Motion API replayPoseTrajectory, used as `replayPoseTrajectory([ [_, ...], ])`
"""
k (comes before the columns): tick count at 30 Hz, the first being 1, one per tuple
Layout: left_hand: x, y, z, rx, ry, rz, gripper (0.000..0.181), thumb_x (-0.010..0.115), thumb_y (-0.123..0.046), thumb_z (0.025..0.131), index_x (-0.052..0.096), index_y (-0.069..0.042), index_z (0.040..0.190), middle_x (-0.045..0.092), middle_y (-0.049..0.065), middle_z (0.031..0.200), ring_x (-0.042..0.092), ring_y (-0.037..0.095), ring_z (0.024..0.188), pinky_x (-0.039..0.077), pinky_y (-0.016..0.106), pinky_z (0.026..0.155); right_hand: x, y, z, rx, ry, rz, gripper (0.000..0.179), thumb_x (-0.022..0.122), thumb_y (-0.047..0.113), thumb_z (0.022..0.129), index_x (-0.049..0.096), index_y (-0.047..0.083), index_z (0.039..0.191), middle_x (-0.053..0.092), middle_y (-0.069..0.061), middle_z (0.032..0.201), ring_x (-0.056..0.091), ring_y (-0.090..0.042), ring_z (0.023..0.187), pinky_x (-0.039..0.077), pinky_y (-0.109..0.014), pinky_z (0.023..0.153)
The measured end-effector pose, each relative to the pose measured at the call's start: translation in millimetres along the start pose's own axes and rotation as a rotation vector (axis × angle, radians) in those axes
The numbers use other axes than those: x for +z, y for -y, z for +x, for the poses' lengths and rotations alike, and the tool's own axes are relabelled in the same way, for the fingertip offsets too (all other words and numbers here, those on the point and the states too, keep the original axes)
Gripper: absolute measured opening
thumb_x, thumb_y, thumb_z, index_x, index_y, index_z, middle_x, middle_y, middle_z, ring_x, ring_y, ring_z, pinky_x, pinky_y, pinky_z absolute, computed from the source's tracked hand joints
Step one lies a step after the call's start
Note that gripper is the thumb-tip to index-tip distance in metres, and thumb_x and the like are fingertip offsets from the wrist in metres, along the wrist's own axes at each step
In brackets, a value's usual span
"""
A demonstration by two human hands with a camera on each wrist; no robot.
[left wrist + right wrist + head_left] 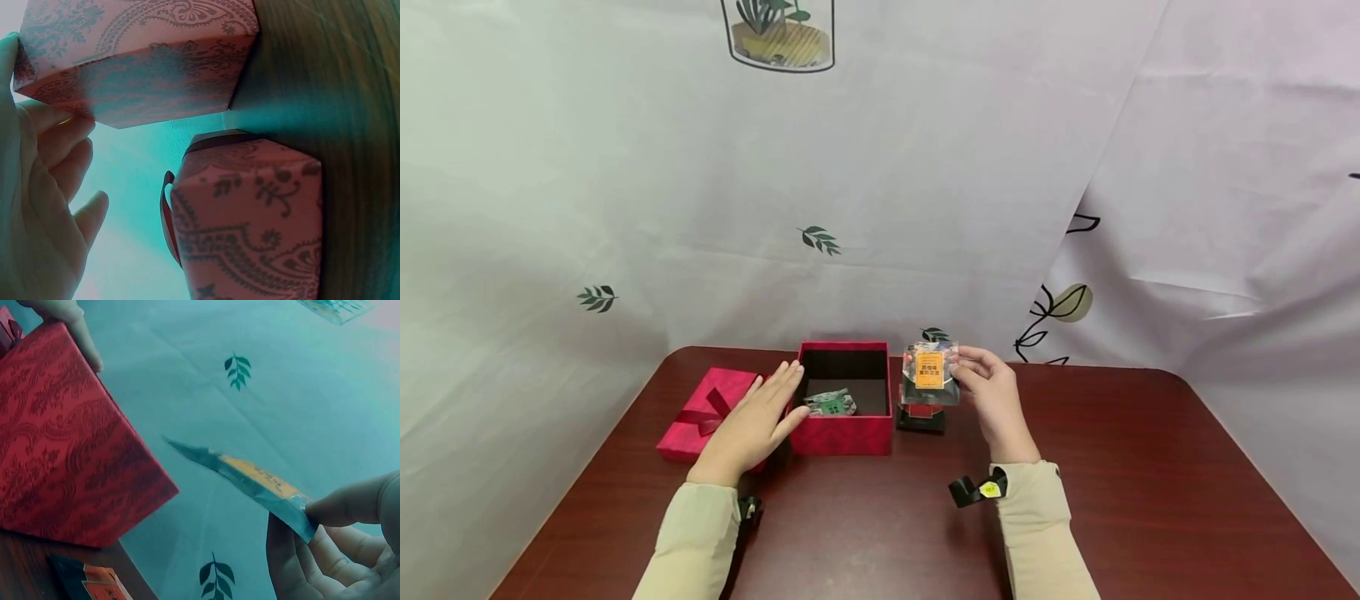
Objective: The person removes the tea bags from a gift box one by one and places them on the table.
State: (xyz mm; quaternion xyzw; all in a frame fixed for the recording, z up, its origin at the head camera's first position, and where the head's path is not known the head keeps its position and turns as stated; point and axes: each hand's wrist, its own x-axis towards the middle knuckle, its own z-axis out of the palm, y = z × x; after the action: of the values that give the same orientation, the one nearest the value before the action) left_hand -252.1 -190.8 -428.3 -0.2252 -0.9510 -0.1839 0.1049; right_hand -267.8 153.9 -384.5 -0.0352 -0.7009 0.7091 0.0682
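My right hand [995, 398] pinches the edge of a small dark sachet with an orange label [928, 375], between thumb and fingers. It is raised to the right of an uncovered red gift box [842, 437]; the right wrist view shows the sachet [250, 481] nearly edge-on. Straight fingers of my left hand [748, 429] rest along the box's left rim. Inside the box lies a green patterned sachet [831, 404]. On the table beside the box's right wall, another dark sachet with a red-orange label [921, 422] is partly covered by the raised one.
A red box lid with a ribbon bow [722, 390] lies left of the box, partly behind my left hand. The dark red wooden table [1135, 475] meets a white printed curtain [925, 167] at its back edge. A black strap [966, 492] hangs from my right wrist.
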Motion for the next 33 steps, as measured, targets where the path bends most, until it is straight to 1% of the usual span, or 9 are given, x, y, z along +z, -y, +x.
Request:
replayPoseTrajectory([
  [5, -1.5, -0.1, -0.1, -0.014, 0.009, 0.0, 0.071, 0.058, -0.039, 0.101, 0.034, -0.002, 0.157, 0.032, 0.015, 0.163, 0.024, 0.037, 0.152, 0.019, 0.059, 0.121, -6.0, -0.3, 3.9, 0.011, -0.01, -0.012, 0.034, 0.061, 0.003, 0.098, 0.06, 0.0, 0.132, 0.066, -0.001, 0.104, 0.066, -0.007, 0.083, 0.056, -0.024, 0.071],
  [11, -0.2, -1.6, 1.5, -0.007, 0.006, -0.005, 0.071, 0.058, -0.039, 0.101, 0.034, -0.002, 0.157, 0.032, 0.015, 0.163, 0.024, 0.037, 0.152, 0.02, 0.06, 0.121, -15.0, -2.9, 6.7, 0.032, -0.04, -0.024, 0.034, 0.06, 0.005, 0.1, 0.06, -0.001, 0.134, 0.066, -0.002, 0.108, 0.064, -0.005, 0.085, 0.055, -0.023, 0.072],
  [14, -0.2, -2.1, 2.0, -0.01, 0.011, -0.005, 0.072, 0.057, -0.04, 0.101, 0.033, -0.002, 0.157, 0.031, 0.015, 0.164, 0.024, 0.037, 0.152, 0.019, 0.059, 0.122, -20.2, -6.4, 10.0, 0.046, -0.049, -0.015, 0.035, 0.059, 0.004, 0.1, 0.058, -0.003, 0.134, 0.066, 0.0, 0.103, 0.064, -0.003, 0.082, 0.055, -0.021, 0.069],
  [18, -1.0, -2.7, 3.0, -0.013, 0.017, -0.006, 0.072, 0.057, -0.04, 0.102, 0.033, -0.003, 0.158, 0.03, 0.014, 0.164, 0.023, 0.036, 0.152, 0.018, 0.058, 0.122, -31.3, -12.2, 14.9, 0.093, -0.061, -0.02, 0.038, 0.058, 0.004, 0.101, 0.055, -0.004, 0.137, 0.065, 0.005, 0.099, 0.062, -0.002, 0.079, 0.054, -0.02, 0.066],
  [22, -0.8, -3.0, 3.2, -0.014, 0.019, -0.003, 0.071, 0.057, -0.039, 0.102, 0.033, -0.003, 0.158, 0.031, 0.014, 0.164, 0.022, 0.036, 0.153, 0.018, 0.058, 0.122, -45.0, -18.4, 17.1, 0.149, -0.077, -0.04, 0.041, 0.059, 0.007, 0.101, 0.054, -0.002, 0.141, 0.066, 0.005, 0.104, 0.06, -0.002, 0.079, 0.052, -0.021, 0.067],
  [28, -1.3, -2.2, 2.1, -0.018, 0.017, -0.008, 0.072, 0.057, -0.041, 0.102, 0.033, -0.002, 0.157, 0.031, 0.015, 0.164, 0.023, 0.037, 0.152, 0.018, 0.058, 0.122, -62.5, -29.7, 21.1, 0.191, -0.089, -0.062, 0.044, 0.059, 0.011, 0.102, 0.052, 0.0, 0.144, 0.067, 0.006, 0.112, 0.059, -0.001, 0.081, 0.05, -0.022, 0.07],
  [33, -0.1, -1.4, 0.5, -0.025, 0.017, -0.011, 0.071, 0.058, -0.039, 0.102, 0.033, -0.002, 0.157, 0.031, 0.015, 0.164, 0.024, 0.038, 0.152, 0.019, 0.059, 0.122, -72.5, -41.2, 23.3, 0.242, -0.094, -0.068, 0.046, 0.059, 0.012, 0.102, 0.051, 0.0, 0.146, 0.066, 0.005, 0.114, 0.057, -0.003, 0.083, 0.05, -0.02, 0.068],
])
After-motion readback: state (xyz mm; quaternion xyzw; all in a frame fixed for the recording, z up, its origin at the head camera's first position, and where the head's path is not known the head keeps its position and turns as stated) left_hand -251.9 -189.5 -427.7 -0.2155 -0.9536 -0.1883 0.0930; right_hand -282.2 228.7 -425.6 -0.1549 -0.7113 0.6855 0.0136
